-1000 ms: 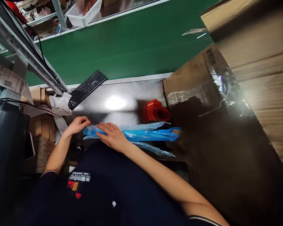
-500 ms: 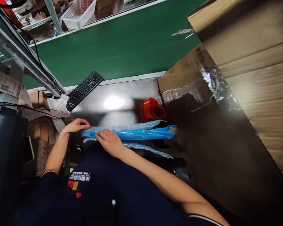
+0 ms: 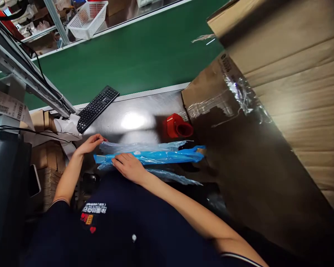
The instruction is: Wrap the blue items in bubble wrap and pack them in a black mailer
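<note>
A long, narrow package in blue plastic (image 3: 167, 157) lies across the metal table close to my body, with a bit of cardboard showing at its ends. Clear bluish plastic film (image 3: 144, 147) spreads out along both of its long sides. My left hand (image 3: 91, 143) pinches the far left corner of that film, just beyond the package's left end. Over the left part of the package lies my right hand (image 3: 129, 167), its fingers together and curled onto the blue plastic; the fingertips and thumb are partly hidden. A red tape dispenser (image 3: 179, 126) stands behind the package.
A black keyboard (image 3: 98, 108) lies at the back left against the green panel (image 3: 128, 59). Large cardboard (image 3: 267, 155) fills the right side. A black mouse (image 3: 90, 180), a printer with labels (image 3: 8, 105) and stacked cardboard (image 3: 50, 185) are at the left.
My left hand has moved slightly up and away from the package, lifting and spreading the film's far edge. My right hand stays on the package. The view has shifted a little.
</note>
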`<action>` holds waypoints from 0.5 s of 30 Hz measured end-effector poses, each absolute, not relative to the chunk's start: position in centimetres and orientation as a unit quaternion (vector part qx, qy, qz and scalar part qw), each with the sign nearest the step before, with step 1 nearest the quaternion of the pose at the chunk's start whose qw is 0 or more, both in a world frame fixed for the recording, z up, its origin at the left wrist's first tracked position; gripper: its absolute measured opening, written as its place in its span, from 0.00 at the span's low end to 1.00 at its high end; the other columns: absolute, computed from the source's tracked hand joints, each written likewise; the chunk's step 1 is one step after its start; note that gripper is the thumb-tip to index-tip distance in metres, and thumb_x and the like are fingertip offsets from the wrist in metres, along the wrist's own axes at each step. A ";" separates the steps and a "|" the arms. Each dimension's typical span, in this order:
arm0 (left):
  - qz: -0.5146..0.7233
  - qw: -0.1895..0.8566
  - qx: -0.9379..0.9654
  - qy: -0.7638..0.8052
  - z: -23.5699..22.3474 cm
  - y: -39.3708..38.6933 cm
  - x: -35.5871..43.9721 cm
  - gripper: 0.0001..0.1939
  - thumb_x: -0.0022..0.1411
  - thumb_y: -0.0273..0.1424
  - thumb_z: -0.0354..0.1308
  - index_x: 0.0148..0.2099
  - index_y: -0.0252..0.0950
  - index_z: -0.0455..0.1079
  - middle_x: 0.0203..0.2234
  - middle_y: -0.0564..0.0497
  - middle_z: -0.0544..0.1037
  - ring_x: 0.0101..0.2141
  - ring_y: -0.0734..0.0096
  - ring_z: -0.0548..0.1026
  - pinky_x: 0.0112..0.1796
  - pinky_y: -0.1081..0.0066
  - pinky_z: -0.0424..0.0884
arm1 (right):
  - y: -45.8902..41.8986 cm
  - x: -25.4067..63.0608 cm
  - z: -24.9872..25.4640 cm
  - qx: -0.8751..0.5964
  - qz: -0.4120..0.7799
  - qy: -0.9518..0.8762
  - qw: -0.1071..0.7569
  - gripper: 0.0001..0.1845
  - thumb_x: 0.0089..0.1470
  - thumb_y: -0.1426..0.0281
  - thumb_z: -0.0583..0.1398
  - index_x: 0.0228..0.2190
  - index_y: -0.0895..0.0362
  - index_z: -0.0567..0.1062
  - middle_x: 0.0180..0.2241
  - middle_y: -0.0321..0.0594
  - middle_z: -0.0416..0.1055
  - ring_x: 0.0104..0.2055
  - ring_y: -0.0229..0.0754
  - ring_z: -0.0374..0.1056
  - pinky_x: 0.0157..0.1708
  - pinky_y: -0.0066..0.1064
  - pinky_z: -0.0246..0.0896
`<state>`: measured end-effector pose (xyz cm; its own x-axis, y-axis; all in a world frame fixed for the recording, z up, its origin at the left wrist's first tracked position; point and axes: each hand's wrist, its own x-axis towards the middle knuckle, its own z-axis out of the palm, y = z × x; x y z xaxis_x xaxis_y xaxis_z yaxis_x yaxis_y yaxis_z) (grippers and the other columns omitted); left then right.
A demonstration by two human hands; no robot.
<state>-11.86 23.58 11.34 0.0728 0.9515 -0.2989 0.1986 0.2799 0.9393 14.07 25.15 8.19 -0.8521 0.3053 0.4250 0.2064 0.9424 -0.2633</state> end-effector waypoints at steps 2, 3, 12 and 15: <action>0.345 0.557 0.483 0.580 11.4 23.3 -11.2 0.27 0.61 0.57 0.61 0.34 0.37 0.65 0.32 0.51 0.77 0.35 0.69 0.72 0.39 0.70 0.67 | 25.5 13.8 7.8 -0.130 0.086 -0.954 0.255 0.09 0.68 0.72 0.56 0.39 0.58 0.77 0.34 0.40 0.74 0.37 0.41 0.65 0.37 0.35 0.54; 0.341 0.566 0.479 0.578 11.3 23.0 -10.9 0.27 0.62 0.57 0.61 0.34 0.37 0.65 0.31 0.52 0.76 0.34 0.70 0.72 0.38 0.70 0.66 | 25.7 13.6 7.7 -0.128 0.070 -0.952 0.268 0.09 0.68 0.73 0.56 0.39 0.58 0.77 0.33 0.39 0.74 0.36 0.41 0.64 0.37 0.35 0.54; 0.339 0.515 0.536 0.577 12.5 19.6 -10.1 0.26 0.59 0.48 0.68 0.51 0.37 0.74 0.44 0.45 0.81 0.46 0.62 0.77 0.49 0.64 0.70 | 27.3 13.6 7.0 -0.083 0.008 -0.941 0.328 0.11 0.67 0.73 0.56 0.35 0.55 0.79 0.35 0.37 0.79 0.34 0.39 0.67 0.36 0.34 0.56; 0.334 0.479 0.575 0.573 12.3 19.0 -9.9 0.19 0.59 0.45 0.70 0.47 0.37 0.80 0.45 0.43 0.81 0.47 0.59 0.77 0.52 0.61 0.70 | 27.0 13.8 7.2 -0.066 0.015 -0.930 0.362 0.12 0.67 0.74 0.57 0.35 0.56 0.79 0.37 0.38 0.80 0.37 0.40 0.70 0.38 0.34 0.58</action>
<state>-9.90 18.99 12.25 0.1200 0.9792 -0.1636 0.3393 0.1144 0.9337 13.85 27.00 7.24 -0.7295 0.1339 0.6708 0.1115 0.9908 -0.0765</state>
